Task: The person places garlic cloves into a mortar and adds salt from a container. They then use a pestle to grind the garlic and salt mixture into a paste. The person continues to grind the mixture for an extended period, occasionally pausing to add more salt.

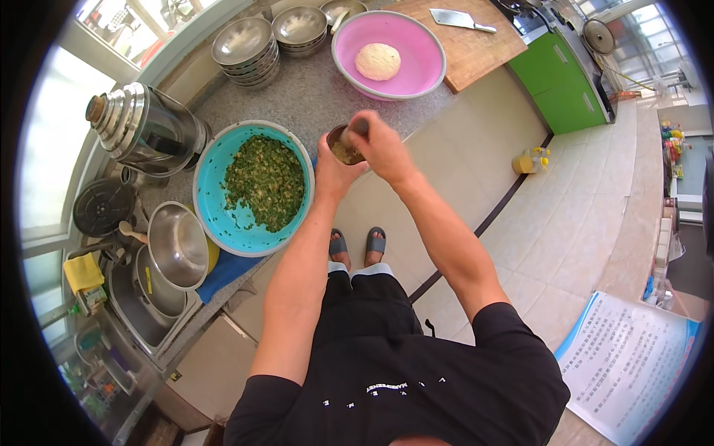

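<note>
My left hand (338, 177) is wrapped round a small brown mortar (334, 138), held at the counter's front edge. Pale crushed bits (345, 153) lie inside it. My right hand (385, 152) grips a thick, grey-brown pestle (360, 126) over the mortar; slight blur and the fingers hide its lower end. Just left of my left hand stands a turquoise basin (202, 186) with a chopped green filling (264, 182). Beyond my hands, a pink basin (420, 63) holds a round lump of dough (378, 62).
Stacked steel bowls (244, 44) stand at the back. A cleaver (461, 20) lies on a wooden board (483, 52) at far right. Leftward are a large steel pot (152, 134), a steel bowl (178, 245) and a sink (134, 297). Oil bottles (529, 161) stand on the floor.
</note>
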`<state>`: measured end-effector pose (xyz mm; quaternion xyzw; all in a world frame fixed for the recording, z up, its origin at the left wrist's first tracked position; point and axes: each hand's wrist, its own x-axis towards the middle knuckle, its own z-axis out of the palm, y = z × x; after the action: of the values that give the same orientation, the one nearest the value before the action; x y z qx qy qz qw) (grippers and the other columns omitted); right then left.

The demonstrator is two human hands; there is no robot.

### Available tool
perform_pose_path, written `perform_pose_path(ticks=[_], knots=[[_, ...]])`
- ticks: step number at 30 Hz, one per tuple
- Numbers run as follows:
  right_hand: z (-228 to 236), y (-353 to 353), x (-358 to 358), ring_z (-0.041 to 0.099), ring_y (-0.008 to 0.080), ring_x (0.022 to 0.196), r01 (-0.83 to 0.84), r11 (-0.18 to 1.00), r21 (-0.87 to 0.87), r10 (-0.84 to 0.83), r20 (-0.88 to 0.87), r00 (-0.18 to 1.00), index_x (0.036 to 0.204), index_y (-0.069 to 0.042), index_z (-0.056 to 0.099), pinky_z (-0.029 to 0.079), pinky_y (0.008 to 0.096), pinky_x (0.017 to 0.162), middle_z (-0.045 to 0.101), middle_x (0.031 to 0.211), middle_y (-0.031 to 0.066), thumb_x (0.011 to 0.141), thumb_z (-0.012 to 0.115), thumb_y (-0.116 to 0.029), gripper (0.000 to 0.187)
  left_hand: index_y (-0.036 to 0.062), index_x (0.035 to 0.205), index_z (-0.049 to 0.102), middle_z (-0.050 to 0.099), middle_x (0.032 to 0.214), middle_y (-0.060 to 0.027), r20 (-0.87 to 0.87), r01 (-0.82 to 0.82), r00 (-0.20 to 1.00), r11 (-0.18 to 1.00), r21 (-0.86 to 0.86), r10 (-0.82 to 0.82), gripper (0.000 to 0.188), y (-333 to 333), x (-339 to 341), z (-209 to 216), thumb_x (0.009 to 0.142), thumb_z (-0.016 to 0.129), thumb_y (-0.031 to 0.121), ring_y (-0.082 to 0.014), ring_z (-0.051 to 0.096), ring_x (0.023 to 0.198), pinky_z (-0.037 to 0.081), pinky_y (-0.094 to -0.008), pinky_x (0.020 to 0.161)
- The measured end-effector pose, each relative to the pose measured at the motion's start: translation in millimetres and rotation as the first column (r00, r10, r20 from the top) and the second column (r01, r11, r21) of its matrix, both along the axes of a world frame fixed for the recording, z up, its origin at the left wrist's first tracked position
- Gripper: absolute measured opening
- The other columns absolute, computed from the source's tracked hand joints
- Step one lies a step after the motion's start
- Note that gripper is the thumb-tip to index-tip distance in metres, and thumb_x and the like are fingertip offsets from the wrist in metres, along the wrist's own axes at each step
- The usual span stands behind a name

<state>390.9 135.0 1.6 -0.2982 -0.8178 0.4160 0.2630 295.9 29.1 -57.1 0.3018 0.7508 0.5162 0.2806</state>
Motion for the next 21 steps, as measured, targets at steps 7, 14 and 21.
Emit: perform_pose_path(ticks=[7, 14, 21], knots=[[15.5, -9.9, 6.3, 0.074, 0.0357, 0.097, 0.038, 0.994, -0.100, -0.052, -0.149, 0.987, 0.125, -0.009, 0.063, 0.059, 0.0423, 0.087, 0.076, 0.106, 0.0155, 0.098, 0.076, -0.012, 0.030, -0.0029, 0.150, 0.039, 0.062, 0.143, -0.0168, 0.023, 0.012, 1.000, 0.999, 0.033, -0.012, 0.102, 2.3, -6.2, -18.1, 0.071, 0.101, 0.017, -0.0276, 0.063, 0.132, 0.053, -0.0412, 0.111], [-3.5, 0.7, 1.1, 0.076, 0.0297, 0.096, 0.008, 1.000, -0.022, -0.008, -0.022, 1.000, 0.123, -0.007, 0.066, 0.060, 0.0400, 0.087, 0.077, 0.105, 0.0128, 0.095, 0.077, -0.003, 0.030, -0.0033, 0.150, 0.039, 0.063, 0.142, -0.0170, -0.047, 0.015, 0.999, 0.999, 0.032, -0.014, 0.103, 2.8, -7.0, -14.4, 0.070, 0.101, 0.020, -0.0279, 0.063, 0.133, 0.053, -0.0412, 0.111], [-15.6, -7.3, 8.7, 0.071, 0.0402, 0.105, 0.011, 1.000, -0.025, -0.009, 0.062, 0.998, 0.122, -0.008, 0.070, 0.057, 0.0474, 0.091, 0.073, 0.108, 0.0184, 0.093, 0.077, -0.012, 0.030, -0.0029, 0.147, 0.042, 0.063, 0.142, -0.0168, 0.035, 0.023, 0.999, 0.997, 0.068, -0.026, 0.098, 9.2, -7.2, -12.6, 0.072, 0.100, 0.019, -0.0279, 0.064, 0.132, 0.052, -0.0413, 0.111]])
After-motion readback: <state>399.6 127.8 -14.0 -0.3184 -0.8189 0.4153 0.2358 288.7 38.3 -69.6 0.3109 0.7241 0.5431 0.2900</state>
